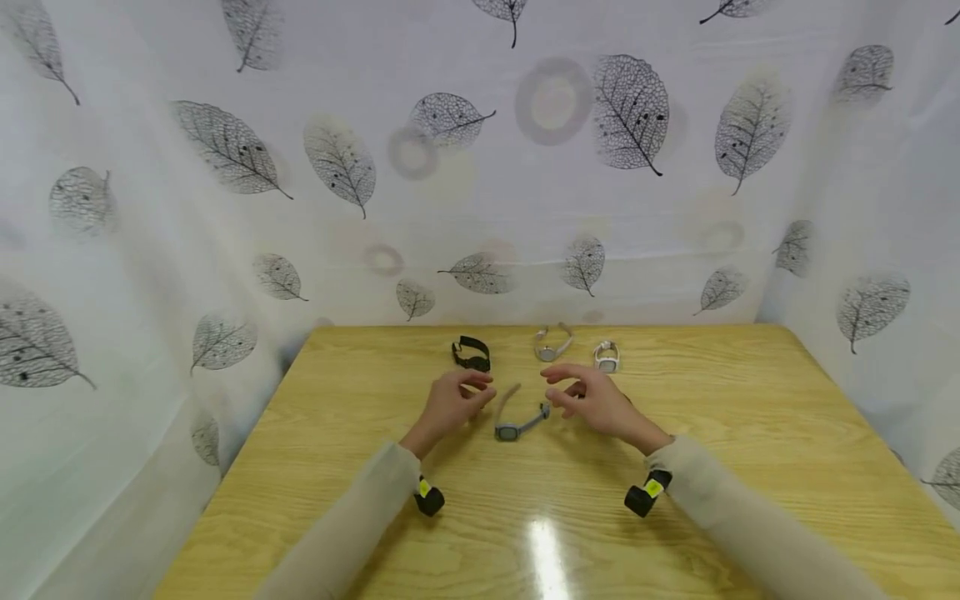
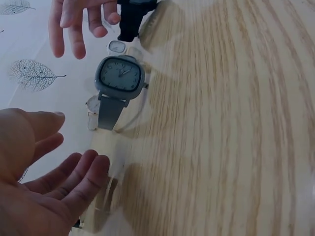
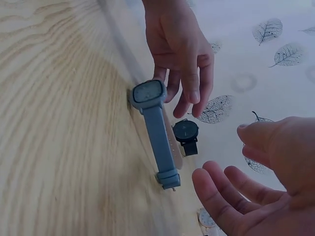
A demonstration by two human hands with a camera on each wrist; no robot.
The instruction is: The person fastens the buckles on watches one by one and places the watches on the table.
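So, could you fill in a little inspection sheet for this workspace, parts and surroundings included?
Surface: table, wood-grained, shiny near its front.
Job's things: grey-blue watch, strap unfastened, lying on the table.
Clutter: black watch, round pale watch and white watch beyond it; a dark item near the right hand, unclear what.
Grips: left hand and right hand, either side of the grey-blue watch, holding nothing.
Cables: nothing seen.
Surroundings: white leaf-print curtain behind.
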